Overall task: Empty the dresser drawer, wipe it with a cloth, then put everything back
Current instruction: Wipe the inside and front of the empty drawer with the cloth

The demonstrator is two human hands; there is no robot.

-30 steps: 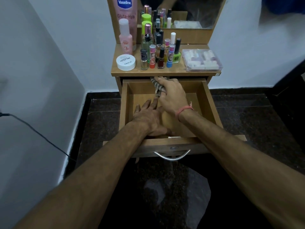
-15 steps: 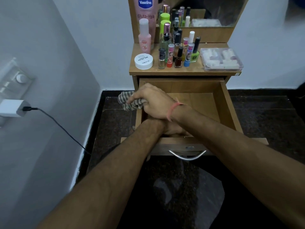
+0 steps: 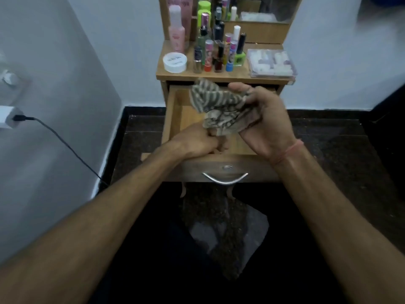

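Note:
The wooden dresser drawer (image 3: 173, 110) stands pulled open, and the part of its inside that I can see holds nothing. My right hand (image 3: 267, 119) grips a crumpled grey-and-white striped cloth (image 3: 219, 106) above the drawer's middle, palm turned toward me. My left hand (image 3: 195, 142) sits at the drawer's front edge with its fingers curled at the cloth's hanging lower end, which it seems to pinch. Nail polish bottles (image 3: 219, 55), a white jar (image 3: 174, 62), a pink bottle (image 3: 176, 29) and a clear plastic box (image 3: 271, 63) stand on the dresser top (image 3: 225, 77).
A mirror rises behind the dresser top. A charger (image 3: 6, 117) is plugged into the left wall, and its black cable (image 3: 65, 143) runs down to the dark floor. A clear plastic bag (image 3: 230, 233) lies on the floor below the drawer handle (image 3: 225, 178).
My right hand carried the cloth from the drawer's left side up over its middle and turned palm up. My left hand lifted off the drawer bottom and curled at the cloth's lower end.

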